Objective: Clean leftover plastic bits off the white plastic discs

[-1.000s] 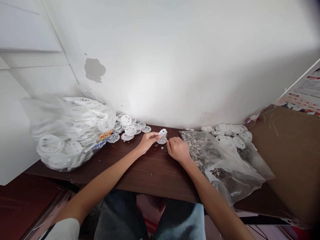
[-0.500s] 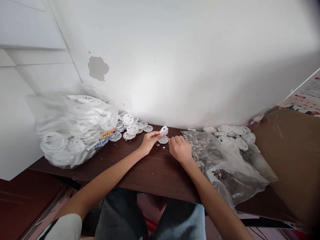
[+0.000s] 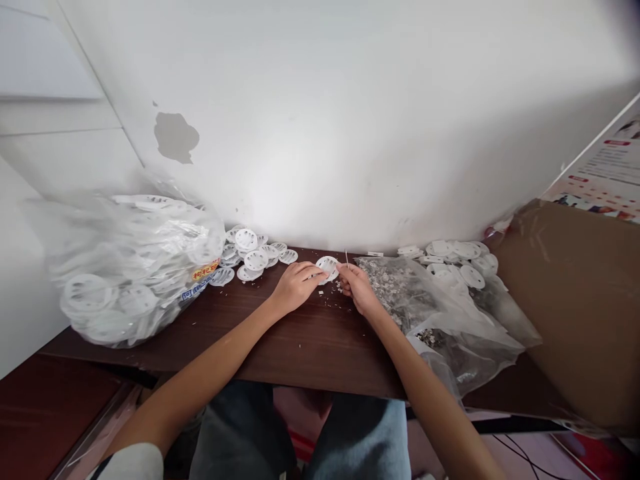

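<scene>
A round white plastic disc with slots [image 3: 327, 266] is at the middle of the table's far side. My left hand [image 3: 299, 287] grips the disc's left edge between thumb and fingers. Close on its right, my right hand [image 3: 357, 285] is closed around a thin rod-like tool [image 3: 347, 256], whose tip points up. The right fingertips are at the disc's right edge; whether they also pinch it I cannot tell. Small metal bits and white scraps [image 3: 321, 292] lie on the wood below the hands.
On the left stands a clear plastic bag [image 3: 135, 267] full of white discs, with a loose pile of discs [image 3: 253, 259] beside it. To the right are a bag of small metal parts [image 3: 395, 287], more white pieces [image 3: 457, 257] and a cardboard box [image 3: 575, 307]. A white wall [image 3: 320, 133] rises behind.
The upright white disc has tipped down flatter between my hands. My right hand has turned, and the thin tool now points upward. The whole view has shifted slightly.
</scene>
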The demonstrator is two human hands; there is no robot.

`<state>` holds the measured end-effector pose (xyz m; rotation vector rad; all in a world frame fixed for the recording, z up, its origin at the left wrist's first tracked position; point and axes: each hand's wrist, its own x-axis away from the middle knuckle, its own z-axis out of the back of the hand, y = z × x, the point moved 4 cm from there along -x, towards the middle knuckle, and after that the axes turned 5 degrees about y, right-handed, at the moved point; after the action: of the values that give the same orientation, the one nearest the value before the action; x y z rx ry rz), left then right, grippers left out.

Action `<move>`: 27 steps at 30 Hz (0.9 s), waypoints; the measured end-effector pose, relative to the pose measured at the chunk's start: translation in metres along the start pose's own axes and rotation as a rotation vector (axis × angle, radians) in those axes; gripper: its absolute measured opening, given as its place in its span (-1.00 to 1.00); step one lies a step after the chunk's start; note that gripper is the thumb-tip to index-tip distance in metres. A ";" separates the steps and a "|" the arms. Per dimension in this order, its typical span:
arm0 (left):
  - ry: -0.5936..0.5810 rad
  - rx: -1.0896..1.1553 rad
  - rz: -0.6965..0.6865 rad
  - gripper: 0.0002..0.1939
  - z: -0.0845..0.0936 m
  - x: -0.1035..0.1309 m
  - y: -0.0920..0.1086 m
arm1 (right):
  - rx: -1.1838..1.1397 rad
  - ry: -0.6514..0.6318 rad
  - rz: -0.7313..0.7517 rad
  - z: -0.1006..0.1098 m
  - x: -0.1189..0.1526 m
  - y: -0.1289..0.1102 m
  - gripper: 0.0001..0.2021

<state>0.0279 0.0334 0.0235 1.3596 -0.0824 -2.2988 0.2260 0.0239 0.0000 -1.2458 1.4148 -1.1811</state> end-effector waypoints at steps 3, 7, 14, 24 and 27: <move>-0.017 -0.150 -0.111 -0.72 0.000 0.002 0.004 | -0.099 -0.041 -0.020 -0.002 -0.001 0.003 -0.54; -0.009 -0.142 -0.120 -0.70 0.003 0.002 0.007 | -0.122 -0.039 -0.019 -0.001 -0.001 0.002 -0.56; 0.029 -0.073 -0.065 -0.56 0.006 0.001 0.005 | -0.080 -0.030 0.033 0.002 -0.002 0.002 -0.56; -0.121 -0.164 -0.171 -0.49 0.004 0.003 0.001 | 0.250 -0.080 0.226 0.001 0.001 -0.010 -0.58; -0.232 -0.214 -0.120 -0.38 0.001 0.004 -0.001 | 0.328 -0.100 0.262 -0.001 0.002 -0.011 -0.58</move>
<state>0.0255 0.0328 0.0204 1.0146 0.1711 -2.4751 0.2267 0.0217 0.0114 -0.8511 1.2103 -1.1004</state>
